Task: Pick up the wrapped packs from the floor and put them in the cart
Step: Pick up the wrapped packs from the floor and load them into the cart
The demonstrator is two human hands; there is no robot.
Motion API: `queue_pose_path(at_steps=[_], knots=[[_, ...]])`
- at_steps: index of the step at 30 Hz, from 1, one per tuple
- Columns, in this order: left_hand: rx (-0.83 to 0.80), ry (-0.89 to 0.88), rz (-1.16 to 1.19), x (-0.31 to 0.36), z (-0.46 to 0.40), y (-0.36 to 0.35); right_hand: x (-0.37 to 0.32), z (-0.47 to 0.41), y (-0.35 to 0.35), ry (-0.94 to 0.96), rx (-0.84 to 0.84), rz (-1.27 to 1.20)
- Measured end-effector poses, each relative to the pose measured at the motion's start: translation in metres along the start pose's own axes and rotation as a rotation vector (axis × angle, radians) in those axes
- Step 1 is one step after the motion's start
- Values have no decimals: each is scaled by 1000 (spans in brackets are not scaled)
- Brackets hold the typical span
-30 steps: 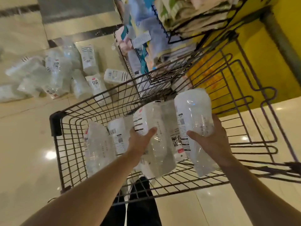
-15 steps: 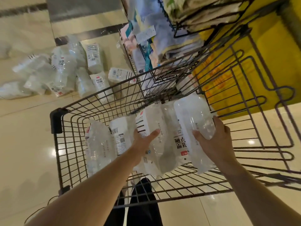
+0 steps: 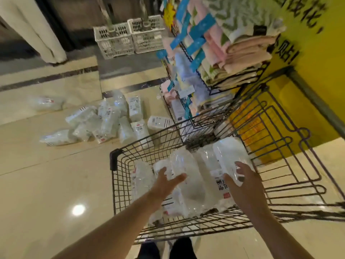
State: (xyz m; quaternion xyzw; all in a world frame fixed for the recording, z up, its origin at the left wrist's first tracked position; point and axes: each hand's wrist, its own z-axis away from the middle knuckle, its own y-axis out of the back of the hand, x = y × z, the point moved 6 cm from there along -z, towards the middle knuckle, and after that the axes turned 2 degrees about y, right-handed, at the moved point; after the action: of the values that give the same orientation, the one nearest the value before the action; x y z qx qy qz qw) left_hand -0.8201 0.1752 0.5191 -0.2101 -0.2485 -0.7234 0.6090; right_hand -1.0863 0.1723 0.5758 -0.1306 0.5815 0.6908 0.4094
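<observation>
A black wire cart (image 3: 114, 159) stands in front of me with several clear wrapped packs (image 3: 188, 186) lying in its basket. My left hand (image 3: 165, 183) hovers over them with fingers spread, holding nothing. My right hand (image 3: 242, 186) has thumb and fingers around the near end of the rightmost wrapped pack (image 3: 230, 156), which rests low in the basket. More wrapped packs (image 3: 108, 120) lie in a pile on the glossy floor beyond the cart's left corner. One stray pack (image 3: 46, 102) lies further left.
A wire rack of folded textiles (image 3: 224, 53) stands right behind the cart, against a yellow pillar (image 3: 313, 86). Two white plastic crates (image 3: 128, 38) sit on the floor at the back. My legs (image 3: 168, 249) are just behind the cart.
The packs in both hands have gone down into the basket. My left hand has let go of its pack and spread its fingers. My view has tilted up, showing more floor.
</observation>
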Motion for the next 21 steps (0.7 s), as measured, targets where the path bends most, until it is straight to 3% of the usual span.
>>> queue_pose_path(at_steps=[4, 9, 14, 21], knots=[[100, -129, -217, 7, 56, 77, -55, 27, -27, 147, -184, -91], [405, -280, -606, -1, 118, 184, -96, 62, -65, 250, -357, -126], [547, -265, -586, -50, 159, 275, -125, 89, -104, 233, -408, -84], [497, -247, -634, -123, 146, 411, -199, 128, -195, 151, -444, -39]])
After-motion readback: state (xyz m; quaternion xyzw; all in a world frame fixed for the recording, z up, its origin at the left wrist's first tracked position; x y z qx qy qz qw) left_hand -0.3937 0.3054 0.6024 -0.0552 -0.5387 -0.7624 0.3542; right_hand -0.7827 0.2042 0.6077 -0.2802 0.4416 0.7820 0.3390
